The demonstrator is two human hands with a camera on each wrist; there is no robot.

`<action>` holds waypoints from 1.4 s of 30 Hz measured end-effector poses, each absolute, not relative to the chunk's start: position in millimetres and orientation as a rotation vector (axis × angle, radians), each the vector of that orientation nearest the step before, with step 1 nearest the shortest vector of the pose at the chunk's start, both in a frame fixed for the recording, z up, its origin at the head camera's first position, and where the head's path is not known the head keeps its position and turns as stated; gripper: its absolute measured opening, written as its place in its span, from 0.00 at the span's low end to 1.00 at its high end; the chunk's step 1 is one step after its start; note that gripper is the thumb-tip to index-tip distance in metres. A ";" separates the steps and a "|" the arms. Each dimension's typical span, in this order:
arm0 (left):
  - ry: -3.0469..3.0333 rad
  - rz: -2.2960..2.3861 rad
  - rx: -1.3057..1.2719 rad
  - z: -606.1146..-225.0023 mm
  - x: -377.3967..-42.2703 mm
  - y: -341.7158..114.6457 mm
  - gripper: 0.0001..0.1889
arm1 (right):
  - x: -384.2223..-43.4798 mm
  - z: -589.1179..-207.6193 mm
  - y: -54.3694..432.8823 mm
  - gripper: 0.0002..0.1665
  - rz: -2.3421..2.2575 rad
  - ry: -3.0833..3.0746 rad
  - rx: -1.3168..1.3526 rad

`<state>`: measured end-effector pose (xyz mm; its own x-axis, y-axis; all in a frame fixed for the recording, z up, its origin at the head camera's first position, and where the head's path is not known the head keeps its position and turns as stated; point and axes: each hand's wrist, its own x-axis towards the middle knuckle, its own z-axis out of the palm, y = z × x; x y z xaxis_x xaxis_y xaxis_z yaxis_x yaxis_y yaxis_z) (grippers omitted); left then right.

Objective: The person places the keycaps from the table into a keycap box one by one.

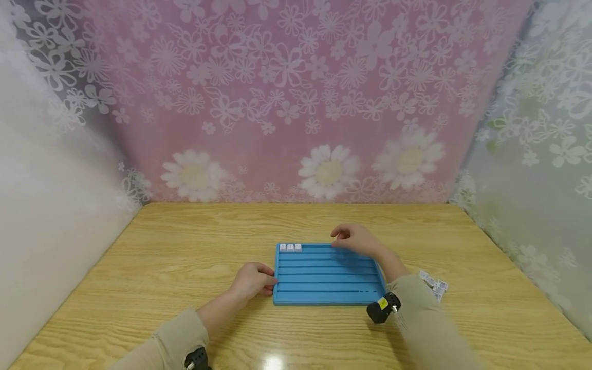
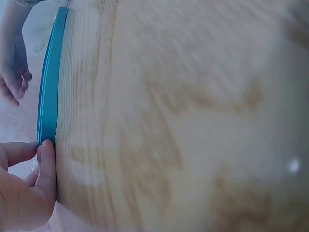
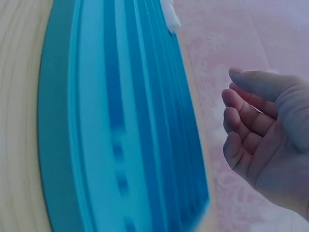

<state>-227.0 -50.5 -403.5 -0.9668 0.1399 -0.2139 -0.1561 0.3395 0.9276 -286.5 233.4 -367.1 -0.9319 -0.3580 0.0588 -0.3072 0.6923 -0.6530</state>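
White tiles (image 1: 290, 247) sit in the blue tray's (image 1: 324, 278) far-left corner, left hand (image 1: 252, 280) pinching its left edge, ideally firmly enough to prevent sliding, right hand (image 1: 355, 239) loosely curled, apparently empty, near its far edge.

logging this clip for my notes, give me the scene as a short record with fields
tray: blue, ridged in rows, lying on the table
tray contents: three white blocks side by side in the far row, at its left end
loose pieces: small pile of white blocks on the table, right of the tray
left hand: pinches the tray's left edge between thumb and fingers
right hand: over the tray's far side, fingers loosely bent, nothing seen in it
backdrop: pink flowered cloth behind the table
block markings: too small to read
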 end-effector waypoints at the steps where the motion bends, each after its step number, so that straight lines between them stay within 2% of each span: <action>1: 2.351 1.669 -0.013 -403.5 -227.0 -50.7 0.10 | -285.1 -365.4 238.9 0.17 -1.065 2.823 -0.559; 11: 2.350 1.675 -0.008 -402.2 -225.9 -50.9 0.10 | -265.4 -353.7 290.2 0.17 -1.011 2.815 -0.571; 22: 2.344 1.685 -0.008 -401.5 -227.5 -51.0 0.10 | -243.9 -357.6 330.4 0.16 -0.939 2.789 -0.600; 42: 2.340 1.684 0.012 -400.8 -225.2 -51.5 0.10 | -223.1 -370.3 352.2 0.18 -0.816 2.708 -0.485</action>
<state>-225.2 -51.5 -400.8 -0.9667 0.1560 -0.2030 -0.1429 0.3292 0.9334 -223.1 352.2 -370.3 -0.9071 -0.3897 -0.1589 -0.2371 0.7852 -0.5721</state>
